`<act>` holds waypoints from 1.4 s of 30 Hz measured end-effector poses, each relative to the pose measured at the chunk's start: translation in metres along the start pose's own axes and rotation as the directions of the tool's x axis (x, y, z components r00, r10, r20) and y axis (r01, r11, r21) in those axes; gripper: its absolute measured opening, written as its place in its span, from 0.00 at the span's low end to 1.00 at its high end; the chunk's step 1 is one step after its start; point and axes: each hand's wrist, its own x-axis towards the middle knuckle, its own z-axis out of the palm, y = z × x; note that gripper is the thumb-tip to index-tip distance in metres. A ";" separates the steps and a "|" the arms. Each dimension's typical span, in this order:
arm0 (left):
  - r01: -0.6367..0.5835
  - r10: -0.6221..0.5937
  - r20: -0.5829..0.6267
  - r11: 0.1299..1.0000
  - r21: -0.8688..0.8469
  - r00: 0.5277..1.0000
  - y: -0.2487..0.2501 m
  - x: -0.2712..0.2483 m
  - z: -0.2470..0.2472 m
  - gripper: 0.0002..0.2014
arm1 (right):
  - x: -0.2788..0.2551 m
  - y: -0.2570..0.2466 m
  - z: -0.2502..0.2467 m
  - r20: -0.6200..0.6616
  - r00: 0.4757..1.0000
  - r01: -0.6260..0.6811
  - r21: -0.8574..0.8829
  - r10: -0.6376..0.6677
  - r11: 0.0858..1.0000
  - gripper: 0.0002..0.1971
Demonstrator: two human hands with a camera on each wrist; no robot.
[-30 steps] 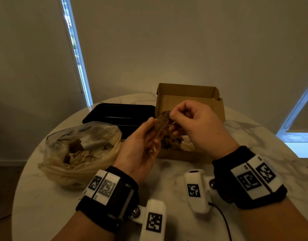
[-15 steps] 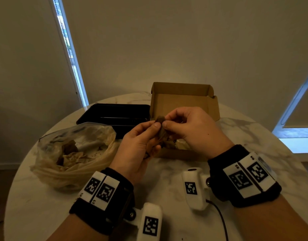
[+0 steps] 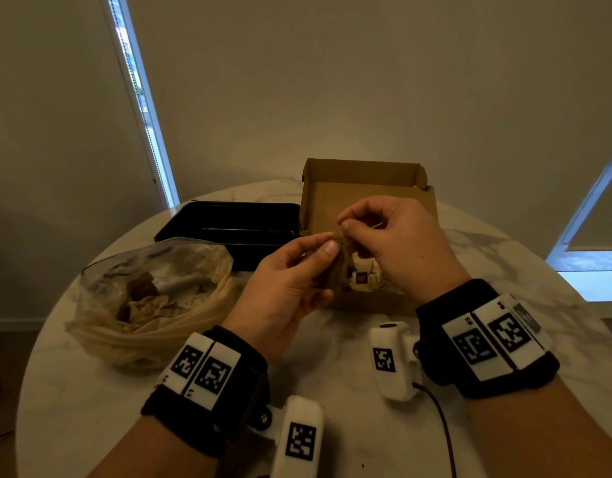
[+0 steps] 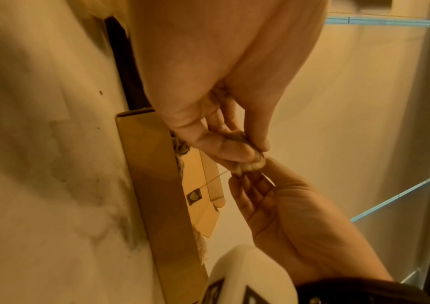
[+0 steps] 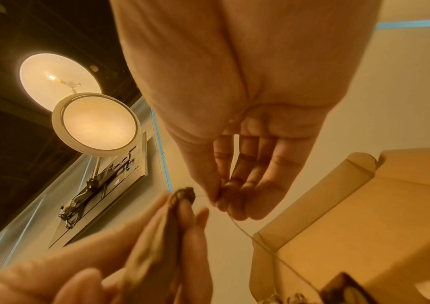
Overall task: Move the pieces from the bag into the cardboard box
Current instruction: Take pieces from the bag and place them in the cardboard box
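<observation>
Pulling apart since before, right hand (image 3: 397, 243) pinching string (image 5: 244, 232), left hand (image 3: 291, 284) holding piece (image 3: 335, 267) (above box (image 3: 366, 194))

A matt brown cardboard box (image 3: 370, 188) is seen beside a glossy black plastic tray (image 3: 228, 222). A thin, crinkled, translucent plastic bag (image 3: 149, 291), left of the box, is seen on the smooth, veined, marble-look table (image 3: 349, 443). Rough, brown, papery pieces (image 3: 142, 294) are held inside the bag.

Both hands (image 3: 335, 257) raised, fingertips pinched
</observation>
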 end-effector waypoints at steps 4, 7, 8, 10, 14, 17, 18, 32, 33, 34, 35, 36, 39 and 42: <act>-0.019 0.017 0.054 0.999 0.037 0.998 -0.002 -0.001 -0.002 0.15 | -0.001 0.002 0.003 0.066 0.998 -0.017 -0.041 0.020 0.999 0.04; -0.049 0.047 0.085 0.998 0.030 0.995 0.000 -0.001 0.000 0.10 | -0.002 0.002 0.003 0.084 0.996 -0.035 -0.057 0.039 0.998 0.05; -0.069 0.068 0.081 0.998 0.014 0.994 0.001 -0.002 0.001 0.09 | -0.002 0.002 0.003 0.093 0.995 -0.043 -0.054 0.048 0.998 0.05; -0.119 0.121 0.044 0.992 -0.036 0.992 0.001 -0.001 0.001 0.08 | -0.003 0.001 0.003 0.120 0.991 -0.057 -0.054 0.064 0.997 0.05; -0.190 0.184 -0.055 0.970 -0.150 0.981 0.003 0.003 0.000 0.05 | -0.005 0.000 0.004 0.160 0.985 -0.046 -0.107 0.062 0.993 0.04; -0.217 0.187 -0.171 0.961 -0.172 0.967 0.003 0.006 -0.006 0.09 | -0.004 0.000 0.003 0.121 0.993 -0.002 -0.044 0.007 0.999 0.05; -0.219 0.183 -0.202 0.961 -0.170 0.962 0.002 0.008 -0.009 0.10 | -0.004 -0.001 0.003 0.103 0.994 0.018 -0.005 -0.017 1.000 0.04; -0.075 0.080 0.082 0.996 -0.057 0.993 -0.004 0.001 0.002 0.05 | -0.001 -0.004 0.004 -0.073 0.975 0.217 0.146 -0.209 0.965 0.03; -0.077 0.083 0.110 0.995 -0.057 0.990 -0.004 0.000 0.003 0.06 | 0.000 -0.002 0.003 -0.062 0.983 0.181 0.129 -0.174 0.975 0.03; -0.081 0.088 0.129 0.995 -0.057 0.988 -0.004 -0.001 0.003 0.08 | 0.000 0.001 0.004 -0.039 0.990 0.141 0.103 -0.138 0.985 0.03; -0.085 0.092 0.138 0.995 -0.056 0.986 -0.003 -0.001 0.003 0.10 | 0.001 0.004 0.004 -0.005 0.995 0.104 0.074 -0.104 0.992 0.04; -0.086 0.094 0.140 0.994 -0.062 0.986 -0.003 -0.001 0.003 0.11 | 0.001 0.005 0.005 0.036 0.997 0.072 0.048 -0.073 0.996 0.04; -0.089 0.102 0.092 0.987 -0.135 0.991 -0.003 0.001 0.000 0.12 | -0.002 0.005 0.006 0.108 0.994 0.008 0.009 -0.009 1.000 0.05; -0.130 0.133 0.011 0.981 -0.141 0.991 0.000 0.002 -0.001 0.19 | -0.004 0.004 0.005 0.110 0.994 -0.013 -0.011 0.014 1.000 0.04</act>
